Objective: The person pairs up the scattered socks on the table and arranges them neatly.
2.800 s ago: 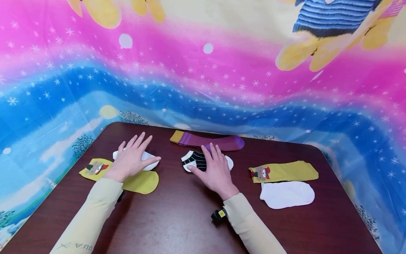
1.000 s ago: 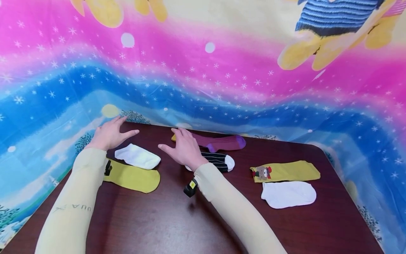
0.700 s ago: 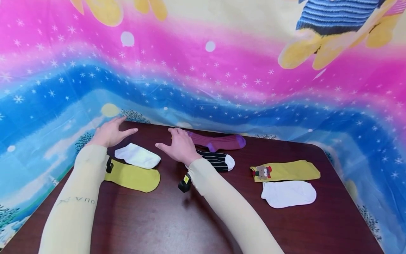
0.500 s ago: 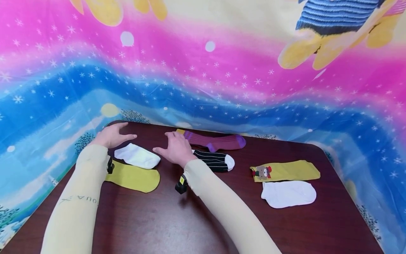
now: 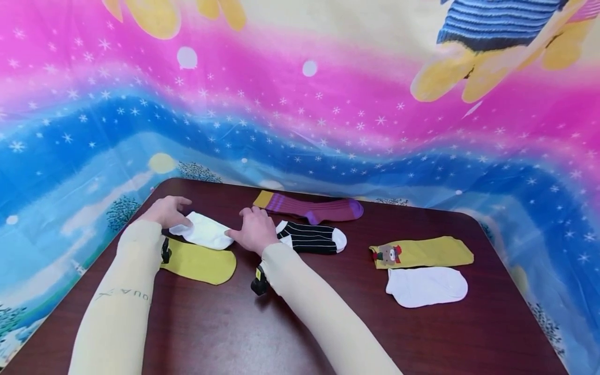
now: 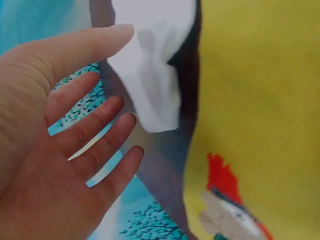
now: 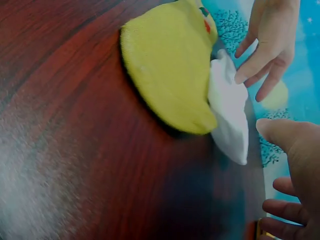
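Observation:
A white ankle sock (image 5: 206, 232) lies on the table at the left, just beyond a mustard-yellow sock (image 5: 201, 263). My left hand (image 5: 166, 211) hovers at the white sock's cuff end, fingers loosely spread. In the left wrist view its thumb (image 6: 107, 42) overlaps the sock's outline; whether it touches cannot be told. My right hand (image 5: 257, 230) is off the sock's other end, thumb pointing at it. The right wrist view shows a gap between that thumb (image 7: 275, 131) and the white sock (image 7: 231, 112). My left forearm hides the yellow sock's bear-patterned end in the head view.
A black striped ankle sock (image 5: 314, 238) lies right of my right hand, with a purple sock (image 5: 319, 209) behind it. At the right lie another yellow sock (image 5: 431, 252) and white sock (image 5: 426, 287). A patterned cloth (image 5: 290, 114) hangs behind the dark table (image 5: 244, 328).
Both hands moved left and away from me, then came back lower towards the white sock's two ends. My right hand left the striped sock, uncovering it and the purple sock's cuff. The socks stayed put.

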